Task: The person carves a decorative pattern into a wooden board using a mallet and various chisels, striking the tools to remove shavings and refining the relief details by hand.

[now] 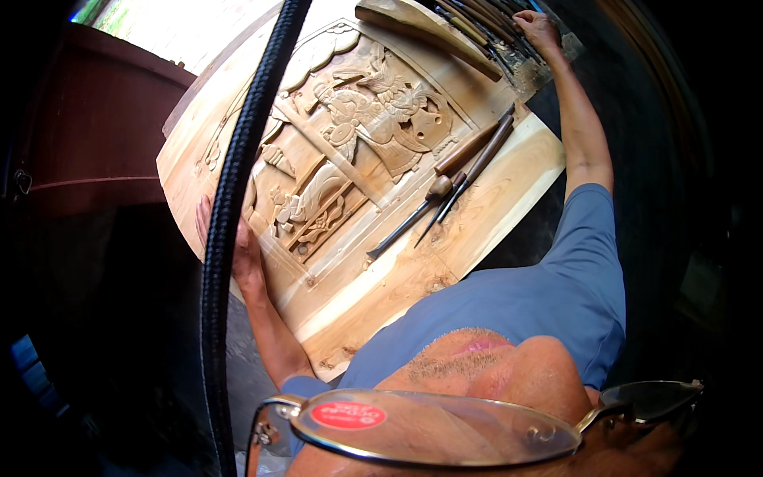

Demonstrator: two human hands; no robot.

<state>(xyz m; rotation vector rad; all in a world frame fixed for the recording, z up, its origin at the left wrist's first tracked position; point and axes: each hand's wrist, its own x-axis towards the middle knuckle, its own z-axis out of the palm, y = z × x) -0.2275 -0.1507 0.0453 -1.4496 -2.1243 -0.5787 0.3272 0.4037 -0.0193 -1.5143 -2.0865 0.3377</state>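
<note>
A pale wooden panel point(497, 203) lies in front of me, carved in relief with figures and a scalloped border. My left hand point(248, 253) rests on its left edge with the fingers stretched out, partly hidden behind a black braided cord. At the far right, my right hand point(540, 33) is over a row of carving tools point(481, 24), its fingers closed in a pinch. What they hold, if anything, is too small to make out. On the panel's right side lie a dark-handled carving chisel point(487, 151) and another chisel point(401, 230) with a rounded wooden part.
A thick curved piece of wood point(429, 36) lies across the far part of the panel, beside the tools. The black braided cord point(230, 191) hangs through the view at left. A dark red wooden surface point(103, 111) stands beyond the panel's left side.
</note>
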